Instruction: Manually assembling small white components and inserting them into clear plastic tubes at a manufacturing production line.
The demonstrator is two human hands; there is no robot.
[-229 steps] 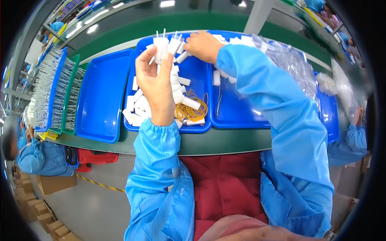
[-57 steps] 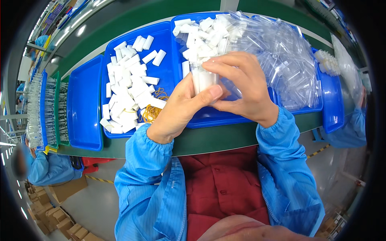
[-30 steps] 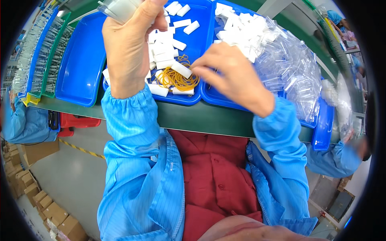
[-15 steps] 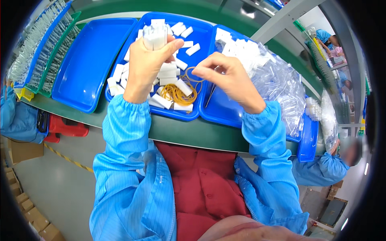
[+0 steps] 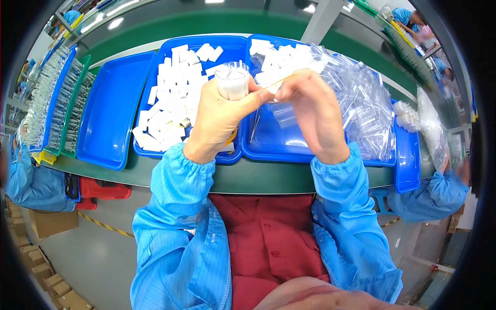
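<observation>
My left hand (image 5: 217, 113) is closed around an upright bundle of clear plastic sleeves with white pieces inside (image 5: 232, 85), above the middle blue tray (image 5: 240, 49). To its right, my right hand (image 5: 318, 111) is pinched, slightly blurred by motion, with a thin yellowish rubber band (image 5: 281, 81) stretched between its fingers and the tip of my left thumb. Whether the band passes around the bundle is hidden. Below lie many loose white rectangular pieces (image 5: 170, 116). More rubber bands (image 5: 232, 137) show partly behind my left wrist.
A blue tray (image 5: 281, 142) at right holds white pieces and a heap of clear plastic sleeves (image 5: 361, 103). Left of the middle stands a bare blue tray (image 5: 106, 119), beside racks of clear parts (image 5: 54, 98). Co-workers in blue sleeves sit at far left (image 5: 39, 178) and right (image 5: 429, 196).
Both hands have moved closer together, the left one rightward with the bundle. The rubber band, earlier hanging from my right hand, is now drawn taut toward my left thumb. The head view has shifted.
</observation>
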